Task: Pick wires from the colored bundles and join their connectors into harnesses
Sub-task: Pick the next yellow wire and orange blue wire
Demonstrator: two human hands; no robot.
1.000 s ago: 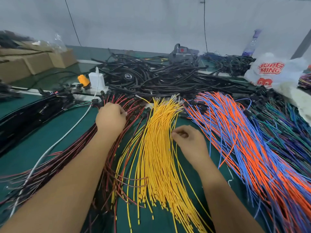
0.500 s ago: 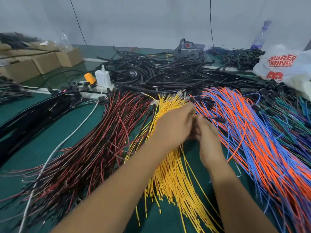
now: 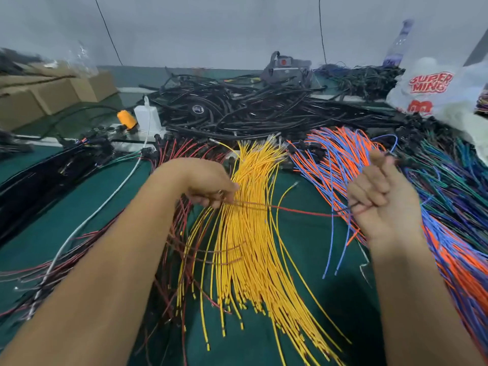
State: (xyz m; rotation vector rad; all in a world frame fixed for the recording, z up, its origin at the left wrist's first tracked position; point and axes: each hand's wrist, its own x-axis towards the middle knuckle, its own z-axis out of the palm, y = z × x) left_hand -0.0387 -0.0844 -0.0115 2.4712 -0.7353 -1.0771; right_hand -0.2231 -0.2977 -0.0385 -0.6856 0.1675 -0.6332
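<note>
Both hands (image 3: 208,186) apparently pinch red wire (image 3: 298,211).

Head view, single: worn at head height, facing forward and down across the green work table (image 3: 303,260) toward the grey back wall (image 3: 211,27). Close, wide-angle; both forearms enter from the bottom edge, yellow wire bundle (image 3: 250,247) at centre. No second view.

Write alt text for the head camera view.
Two hands stretch a red wire across a yellow wire bundle: left hand pinching one end, right hand gripping the other beside orange-and-blue wires.
</note>
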